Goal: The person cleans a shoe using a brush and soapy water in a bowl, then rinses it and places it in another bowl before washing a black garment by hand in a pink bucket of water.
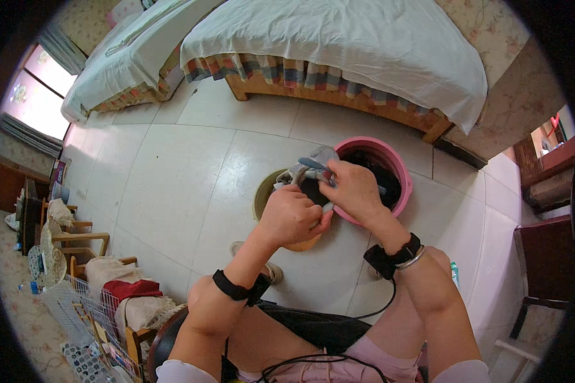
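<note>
Between both fists a wet-looking, grey-blue cloth (318, 158) is bunched and twisted; its exact kind cannot be made out. My left hand (291, 215) is closed around its lower end, and a pale bit sticks out by the thumb. Higher and to the right, my right hand (357, 187) grips another part of it. Below the cloth stands a yellowish basin (260, 197), largely hidden by my left hand. A pink plastic basin (405, 186) touches or nearly touches it on the right. Dark fabric (381, 174) lies inside the pink one.
Pale floor tiles (172, 177) surround the basins. Ahead stands a bed (326, 33) with a white sheet, and a second bed (129, 57) is farther left. Wooden chairs with cloths (124, 273) and a white wire rack (84, 301) line the left. A black cable (388, 301) hangs from my right wrist strap.
</note>
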### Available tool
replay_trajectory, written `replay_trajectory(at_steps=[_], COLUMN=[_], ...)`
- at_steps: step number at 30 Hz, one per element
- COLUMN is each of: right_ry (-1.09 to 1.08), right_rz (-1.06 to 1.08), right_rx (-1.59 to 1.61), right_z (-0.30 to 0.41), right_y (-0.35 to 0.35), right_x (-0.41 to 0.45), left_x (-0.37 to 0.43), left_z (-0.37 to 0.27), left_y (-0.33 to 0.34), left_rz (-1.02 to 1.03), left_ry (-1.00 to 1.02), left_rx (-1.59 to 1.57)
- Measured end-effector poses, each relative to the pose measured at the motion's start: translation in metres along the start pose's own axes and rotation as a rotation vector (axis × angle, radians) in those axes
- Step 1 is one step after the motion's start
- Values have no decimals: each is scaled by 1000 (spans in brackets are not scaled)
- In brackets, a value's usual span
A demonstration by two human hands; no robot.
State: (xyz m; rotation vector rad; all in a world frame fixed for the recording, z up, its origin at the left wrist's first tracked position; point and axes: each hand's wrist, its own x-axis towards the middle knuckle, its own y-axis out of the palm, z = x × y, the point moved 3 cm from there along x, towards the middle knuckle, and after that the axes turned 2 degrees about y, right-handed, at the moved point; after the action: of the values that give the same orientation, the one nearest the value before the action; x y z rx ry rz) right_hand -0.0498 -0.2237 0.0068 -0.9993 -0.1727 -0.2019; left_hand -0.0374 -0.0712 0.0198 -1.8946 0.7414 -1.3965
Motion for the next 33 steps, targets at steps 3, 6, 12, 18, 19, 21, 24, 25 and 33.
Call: replay_trajectory(at_steps=[3, 6, 12, 18, 19, 21, 24, 25, 33], right_ry=[184, 233, 297, 317, 315, 262, 120, 60, 16], right_rz=[-128, -230, -248, -203, -201, -78, 47, 60, -138], right_rx=[244, 349, 509, 869, 865, 864, 812, 804, 916], right_z=[2, -4, 11, 13, 11, 17, 42, 48, 21], right_y=[-5, 1, 17, 23, 23, 24, 17, 14, 9], right_x=[5, 10, 4, 3, 1, -1, -13, -17, -12], left_x=[2, -5, -26, -33, -32, -32, -30, -28, -24], left_z=[2, 9, 27, 51, 52, 49, 37, 34, 40], left_y=[1, 9, 32, 29, 29, 27, 26, 26, 21], left_rz=[113, 312, 68, -270, -273, -281, -451, -464, -573], left_ry=[-77, -339, -732, -1301, -1298, -1358, -1281, -1181, -1174], left_rx=[10, -31, -743, -1759, -1763, -1982, -2322, -2428, -1398])
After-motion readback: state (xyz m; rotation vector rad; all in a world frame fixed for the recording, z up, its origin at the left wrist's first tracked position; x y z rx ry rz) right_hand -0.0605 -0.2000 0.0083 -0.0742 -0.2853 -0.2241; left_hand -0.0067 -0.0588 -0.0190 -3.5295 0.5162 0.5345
